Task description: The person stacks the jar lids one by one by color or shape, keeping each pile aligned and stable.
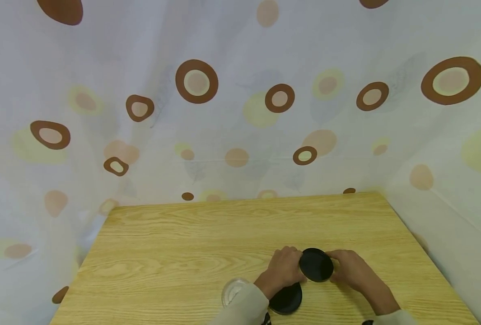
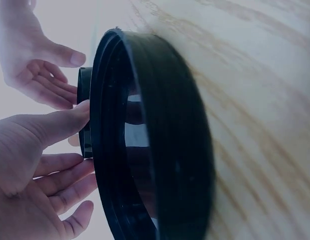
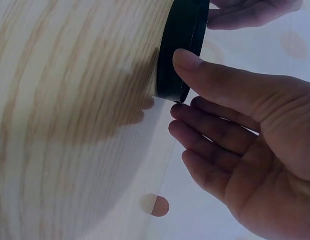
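A shallow round black lid (image 1: 316, 265) is held between both hands, just over the table. From its left side my left hand (image 1: 285, 267) pinches the edge, thumb (image 2: 77, 117) on the rim. On the other side my right hand (image 1: 352, 269) grips the rim, its thumb (image 3: 195, 62) against the lid's side wall and the fingers curled below. A second black lid (image 1: 287, 299) lies on the table beneath my left wrist. It fills much of the left wrist view, open side with stepped rim (image 2: 170, 110) showing.
Left of the second lid stands a clear round container (image 1: 234, 289), partly covered by my left sleeve (image 1: 244, 307). The wood-grain table (image 1: 191, 243) meets a spotted white cloth (image 1: 232, 113) at the back and both sides.
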Action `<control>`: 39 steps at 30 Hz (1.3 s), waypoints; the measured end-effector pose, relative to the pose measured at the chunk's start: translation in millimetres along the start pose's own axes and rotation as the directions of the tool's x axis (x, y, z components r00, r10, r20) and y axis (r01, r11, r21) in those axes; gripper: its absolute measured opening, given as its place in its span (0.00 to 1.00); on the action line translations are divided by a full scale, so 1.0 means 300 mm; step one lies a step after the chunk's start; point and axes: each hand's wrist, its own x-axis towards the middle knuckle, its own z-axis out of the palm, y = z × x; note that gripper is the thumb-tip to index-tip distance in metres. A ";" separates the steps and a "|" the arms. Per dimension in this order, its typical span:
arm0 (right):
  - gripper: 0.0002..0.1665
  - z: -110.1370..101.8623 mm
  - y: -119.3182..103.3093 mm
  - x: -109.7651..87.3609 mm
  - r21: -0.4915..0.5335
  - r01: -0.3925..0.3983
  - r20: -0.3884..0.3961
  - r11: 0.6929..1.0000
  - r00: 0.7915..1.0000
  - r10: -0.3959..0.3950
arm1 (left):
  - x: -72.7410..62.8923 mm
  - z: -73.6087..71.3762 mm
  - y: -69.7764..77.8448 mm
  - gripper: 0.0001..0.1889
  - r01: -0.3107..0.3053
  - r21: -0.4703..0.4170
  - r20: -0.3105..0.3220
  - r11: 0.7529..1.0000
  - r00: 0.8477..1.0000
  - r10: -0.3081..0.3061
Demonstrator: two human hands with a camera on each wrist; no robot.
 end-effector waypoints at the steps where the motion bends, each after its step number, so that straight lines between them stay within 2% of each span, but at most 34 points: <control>1: 0.27 0.003 0.002 0.002 -0.009 0.007 -0.001 1.000 1.000 -0.007 | 0.002 0.001 0.001 0.28 0.003 0.001 -0.002 1.000 1.000 -0.003; 7: 0.22 0.020 0.007 0.006 -0.057 0.027 -0.015 0.998 0.999 -0.028 | 0.014 0.010 0.007 0.23 0.003 -0.001 -0.029 1.000 1.000 -0.003; 10: 0.23 0.023 0.007 0.006 -0.055 0.026 -0.021 0.998 0.999 -0.027 | 0.018 0.013 0.011 0.20 -0.001 0.011 -0.051 1.000 0.999 0.001; 17: 0.29 0.015 -0.003 -0.004 0.003 -0.050 0.001 0.999 0.999 0.050 | 0.014 0.010 0.026 0.23 0.013 0.030 -0.046 0.999 0.999 -0.012; 25: 0.34 -0.003 -0.015 -0.019 0.025 -0.085 0.021 0.996 0.996 0.084 | 0.003 -0.007 0.033 0.23 0.005 0.060 -0.057 0.998 0.998 -0.002; 35: 0.33 -0.025 -0.048 -0.034 0.046 -0.012 -0.008 0.999 1.000 0.012 | -0.027 -0.043 0.003 0.26 0.000 0.030 -0.078 1.000 0.997 0.003; 39: 0.33 -0.027 -0.068 -0.037 0.051 0.007 -0.018 0.999 1.000 -0.006 | -0.048 -0.051 -0.006 0.27 -0.009 0.043 -0.105 0.999 0.994 0.014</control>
